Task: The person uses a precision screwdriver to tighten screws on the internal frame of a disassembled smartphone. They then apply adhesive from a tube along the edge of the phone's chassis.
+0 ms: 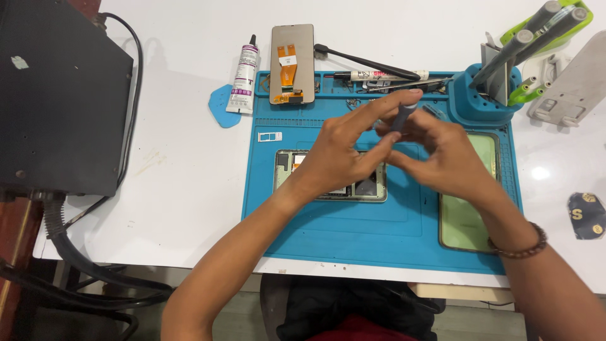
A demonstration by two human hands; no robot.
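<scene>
A: State the hand positions.

B: Both hands meet above the blue work mat. The left hand and the right hand together pinch a slim grey screwdriver, held nearly upright, fingers closed on its shaft and cap.

A: Location of the opened phone?

B: The opened phone frame lies flat on the mat, directly under the left hand and partly hidden by it. A pale green back cover lies to its right, under the right wrist.

A: Packages and labels?

B: A white glue tube with a purple-banded label and black nozzle lies off the mat's upper left corner, touching a blue pick. A screen panel with an orange flex cable lies beside it. A dark round sticker sits at the table's right edge.
</scene>
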